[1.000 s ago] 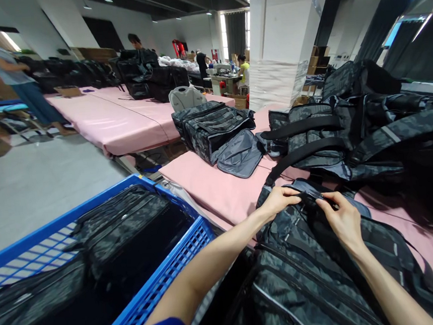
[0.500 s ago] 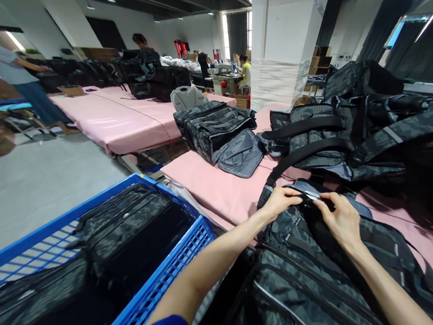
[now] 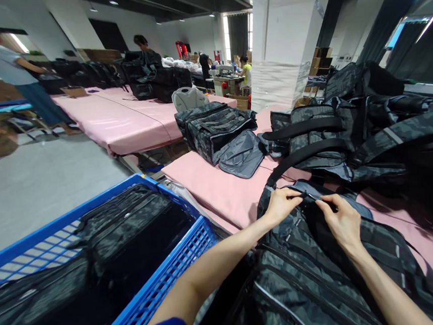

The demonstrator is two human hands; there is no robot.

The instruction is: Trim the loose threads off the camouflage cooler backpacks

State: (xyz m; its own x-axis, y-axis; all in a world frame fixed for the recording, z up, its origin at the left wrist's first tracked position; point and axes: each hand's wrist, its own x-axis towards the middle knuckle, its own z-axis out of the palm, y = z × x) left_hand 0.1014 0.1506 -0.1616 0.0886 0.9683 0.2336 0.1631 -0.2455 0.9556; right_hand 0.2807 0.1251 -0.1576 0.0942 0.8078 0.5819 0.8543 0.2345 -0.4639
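Observation:
A dark camouflage backpack (image 3: pixel 309 270) lies in front of me on the pink-covered table, with a black strap running down its middle. At its far end, my left hand (image 3: pixel 282 206) pinches a narrow dark strip between thumb and fingers. My right hand (image 3: pixel 342 221) pinches the same area a short way to the right, thumb and index finger closed. Between them a small shiny bit of the dark strip (image 3: pixel 310 196) shows; whether it is zipper or webbing I cannot tell. Grey lining shows just beyond my fingers.
On my left a blue plastic crate (image 3: pixel 144 285) holds camouflage bags. An upright camouflage bag (image 3: pixel 217 132) with its flap down stands farther along the pink table (image 3: pixel 202 176). More backpacks (image 3: pixel 335 132) pile up at the right, near a white pillar (image 3: pixel 285 40). Other people work in the background.
The pale strip seen between my hands now looks darker and narrower. My left hand has turned slightly; both hands keep pinching at nearly the same spot.

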